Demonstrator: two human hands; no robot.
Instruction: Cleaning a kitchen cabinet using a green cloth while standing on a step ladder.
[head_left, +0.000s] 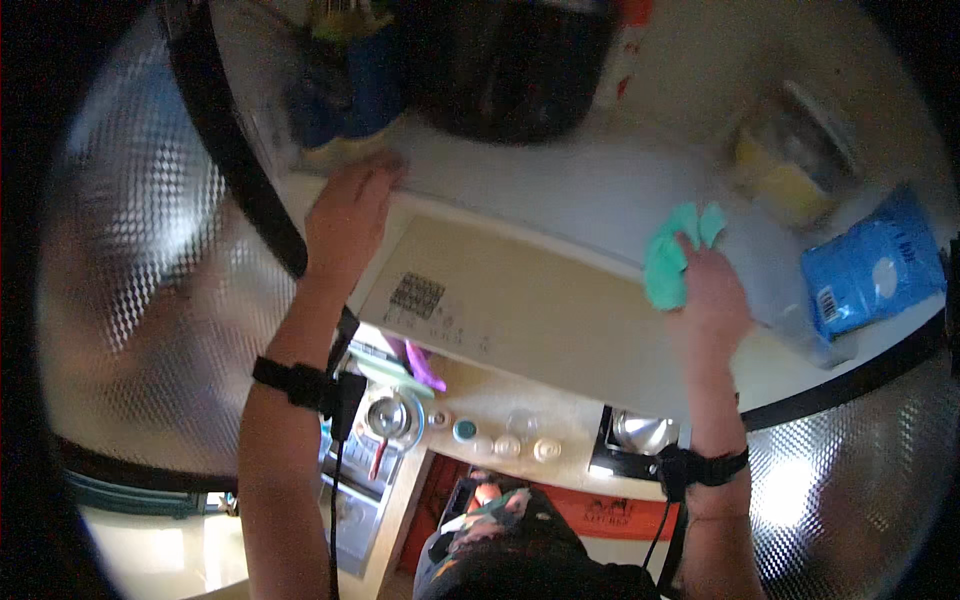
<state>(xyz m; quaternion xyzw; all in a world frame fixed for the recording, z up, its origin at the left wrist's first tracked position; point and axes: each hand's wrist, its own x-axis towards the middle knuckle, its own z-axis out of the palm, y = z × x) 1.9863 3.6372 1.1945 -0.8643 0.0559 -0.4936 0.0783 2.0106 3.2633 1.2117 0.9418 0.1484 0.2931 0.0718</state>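
Note:
My right hand (714, 289) grips a crumpled green cloth (664, 262) against the white surface of a cabinet shelf (570, 195). My left hand (349, 206) rests at the shelf's front edge on the left, fingers stretched out and nothing seen in them. Just beyond its fingertips stands a dark blue item (352, 90), too blurred to name. A blue plastic packet (874, 266) lies to the right of my right hand. Behind the packet is a clear container (795, 161) with something yellow in it, also blurred.
A large black object (510, 67) stands at the shelf's back. Textured-glass doors (150, 225) with black frames flank me. A beige panel (517, 300) bears a printed code. Below are a counter with several jars (506, 447), a pot in a sink (388, 416) and a metal pan (643, 433).

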